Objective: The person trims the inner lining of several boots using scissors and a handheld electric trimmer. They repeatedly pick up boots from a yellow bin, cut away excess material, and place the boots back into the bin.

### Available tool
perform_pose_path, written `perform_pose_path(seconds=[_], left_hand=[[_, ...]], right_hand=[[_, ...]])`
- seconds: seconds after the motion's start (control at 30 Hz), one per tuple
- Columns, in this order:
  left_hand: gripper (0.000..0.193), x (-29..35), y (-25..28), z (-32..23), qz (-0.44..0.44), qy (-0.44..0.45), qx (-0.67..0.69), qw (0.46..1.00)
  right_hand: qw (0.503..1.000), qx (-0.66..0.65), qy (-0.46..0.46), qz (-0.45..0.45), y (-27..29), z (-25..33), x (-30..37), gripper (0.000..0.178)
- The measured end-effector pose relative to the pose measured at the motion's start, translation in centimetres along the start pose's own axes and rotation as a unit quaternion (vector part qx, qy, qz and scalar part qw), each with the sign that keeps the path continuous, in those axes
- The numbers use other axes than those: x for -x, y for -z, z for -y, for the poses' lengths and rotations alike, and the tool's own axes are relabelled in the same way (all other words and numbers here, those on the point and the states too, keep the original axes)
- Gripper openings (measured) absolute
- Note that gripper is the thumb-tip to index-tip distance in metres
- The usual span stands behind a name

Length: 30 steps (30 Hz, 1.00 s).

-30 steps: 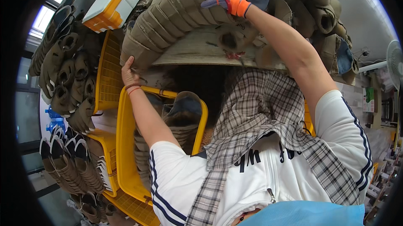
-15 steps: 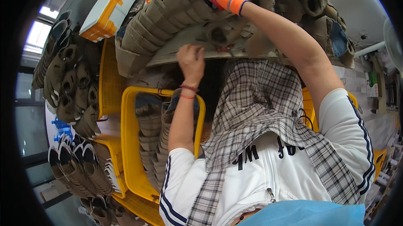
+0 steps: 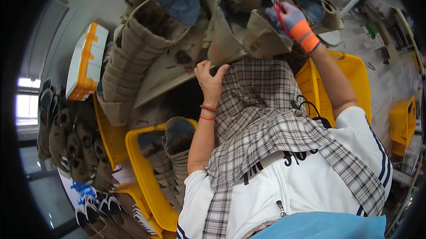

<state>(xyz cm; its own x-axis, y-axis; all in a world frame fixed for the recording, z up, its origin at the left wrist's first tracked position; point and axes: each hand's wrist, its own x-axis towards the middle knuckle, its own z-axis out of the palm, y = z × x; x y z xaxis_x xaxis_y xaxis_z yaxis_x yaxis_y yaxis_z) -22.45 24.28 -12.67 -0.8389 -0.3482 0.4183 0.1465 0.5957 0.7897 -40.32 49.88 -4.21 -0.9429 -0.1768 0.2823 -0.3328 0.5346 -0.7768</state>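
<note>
My right hand [image 3: 293,23], in a grey and orange glove, grips red-handled scissors [image 3: 280,14], their blades pointing up toward the olive shoe uppers. Just below its wrist side stands a cut-edged olive upper [image 3: 262,34]. My bare left hand [image 3: 210,79] is at the front edge of the worktable [image 3: 155,77], thumb spread from the fingers. Its fingertips are by the lower end of another upright upper [image 3: 224,39]; whether they touch it I cannot tell. To the left lies a long nested stack of uppers [image 3: 128,57] with a blue-lined opening.
Yellow baskets stand at my left [image 3: 146,181], holding stacked uppers, and at my right [image 3: 341,79]. Another yellow basket [image 3: 403,123] is farther right. A white and orange foam box [image 3: 87,61] sits at the far left above piled uppers [image 3: 75,141].
The view has turned to the right. My right hand has moved with the scissors from the long stack to the uppers on the right. My left hand's thumb and fingers have spread.
</note>
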Motion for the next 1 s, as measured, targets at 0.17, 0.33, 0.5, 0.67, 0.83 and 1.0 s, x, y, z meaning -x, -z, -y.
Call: perform_pose_path(seconds=[0.17,0.33,0.5,0.67,0.83,1.0], left_hand=[[0.033,-2.4,-2.0,0.0,0.032,0.153,0.322,0.934],[0.021,-2.7,-1.0,-2.7,-0.015,0.031,0.322,0.946],[0.016,-1.0,2.6,-5.5,-0.036,0.032,0.338,0.94],[0.037,2.8,6.5,-6.2,-0.093,0.028,0.202,0.974],[0.058,5.0,8.8,-7.7,-0.129,0.196,0.642,0.73],[0.056,6.5,9.3,-7.6,-0.182,0.235,0.621,0.726]], right_hand=[[0.982,0.151,-0.109,0.041,0.8,-4.9,4.2,0.055],[0.955,0.247,-0.142,0.087,0.0,-7.7,4.3,0.057],[0.928,0.311,-0.16,0.129,-0.1,-6.3,3.6,0.054],[0.925,0.328,-0.145,0.128,2.3,-4.8,4.6,0.045],[0.96,0.216,-0.18,-0.016,6.8,-7.5,6.5,0.051],[0.938,0.232,-0.224,-0.124,11.5,-8.9,2.5,0.052]])
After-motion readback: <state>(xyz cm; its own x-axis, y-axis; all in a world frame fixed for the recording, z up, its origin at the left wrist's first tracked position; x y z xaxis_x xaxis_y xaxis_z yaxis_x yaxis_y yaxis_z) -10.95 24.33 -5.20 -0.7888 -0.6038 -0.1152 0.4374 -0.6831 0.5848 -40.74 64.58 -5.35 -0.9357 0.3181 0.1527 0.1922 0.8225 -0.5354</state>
